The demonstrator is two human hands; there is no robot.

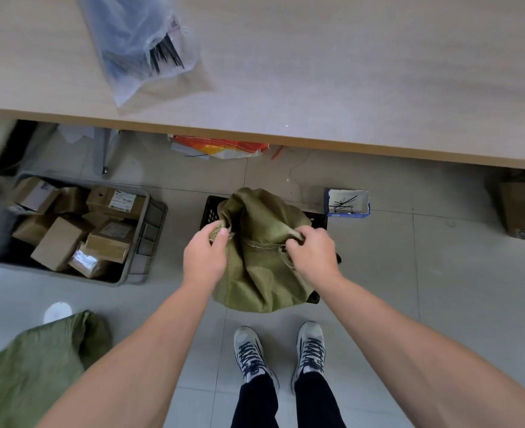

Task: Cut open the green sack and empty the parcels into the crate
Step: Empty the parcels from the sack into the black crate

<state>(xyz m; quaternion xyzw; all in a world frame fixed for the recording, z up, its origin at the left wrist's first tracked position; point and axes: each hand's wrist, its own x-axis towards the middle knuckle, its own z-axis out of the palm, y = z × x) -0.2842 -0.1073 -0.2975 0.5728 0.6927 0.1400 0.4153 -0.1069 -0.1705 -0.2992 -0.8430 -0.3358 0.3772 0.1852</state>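
My left hand (pixel 205 253) and right hand (pixel 313 251) each pinch a fold of the green sack (pixel 255 276), which sits on the black crate (pixel 210 211). I think I should lift both sides evenly, so the contents drop inside.

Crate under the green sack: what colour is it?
Black, with a perforated wall. The crate shows in the head view, mostly under the sack.

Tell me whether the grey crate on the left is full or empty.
Partly full: the grey crate holds many cardboard parcels, with dark gaps left between them.
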